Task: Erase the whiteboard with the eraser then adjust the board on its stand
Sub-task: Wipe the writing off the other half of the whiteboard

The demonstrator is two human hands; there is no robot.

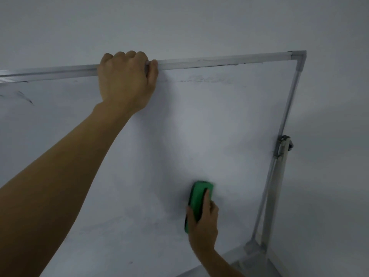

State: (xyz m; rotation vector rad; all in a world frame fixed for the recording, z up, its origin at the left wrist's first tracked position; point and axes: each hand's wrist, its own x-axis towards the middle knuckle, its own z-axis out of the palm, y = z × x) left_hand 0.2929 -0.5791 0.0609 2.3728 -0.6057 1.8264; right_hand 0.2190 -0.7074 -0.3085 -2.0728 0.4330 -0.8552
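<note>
The whiteboard (219, 126) fills most of the view, framed in grey metal. My left hand (125, 80) grips its top rail (219, 61), fingers curled over the edge. Low on the board, my right hand (203, 222) holds a green eraser (199, 198) flat against the surface. Faint marker smudges (207, 79) remain just under the top rail, and dark streaks (25, 97) show at the far left.
The stand's upright post (273, 194) runs down the board's right side, joined to it by a clamp bracket (283, 145). A tray or ledge (253, 258) sits at the lower right corner. A plain grey wall (179, 23) lies behind.
</note>
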